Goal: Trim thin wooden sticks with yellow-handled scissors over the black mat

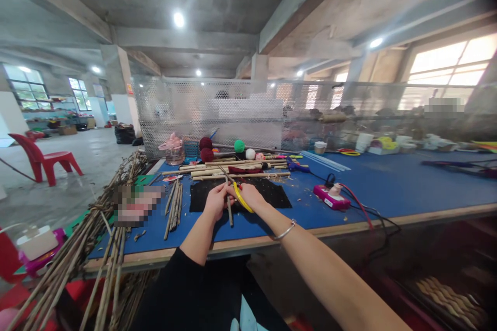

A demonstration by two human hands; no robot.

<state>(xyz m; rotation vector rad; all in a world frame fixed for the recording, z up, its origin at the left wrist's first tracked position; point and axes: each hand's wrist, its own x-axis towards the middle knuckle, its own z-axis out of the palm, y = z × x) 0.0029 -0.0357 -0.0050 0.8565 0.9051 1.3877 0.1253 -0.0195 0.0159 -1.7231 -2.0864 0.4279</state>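
My left hand (216, 200) is closed around a thin grey-brown stick (230, 213), which points down toward the table's front edge. In my right hand (251, 196) is a pair of scissors with yellow handles (241, 198); the narrow blades reach up and left, close to the upper part of the stick. Whether the blades touch the stick I cannot tell. Both hands are close together over a black cloth (277, 194) on the blue tabletop. Just left of them lies a small row of cut sticks (174, 209). Behind the cloth are several pale wooden rods (217, 170).
A large bundle of dry branches (104, 212) hangs over the table's left end. Yarn balls (239, 146) stand at the back, before a perforated metal screen (248, 114). On the right are a blue glue gun (297, 165) and a magenta power strip (331, 198) with cables.
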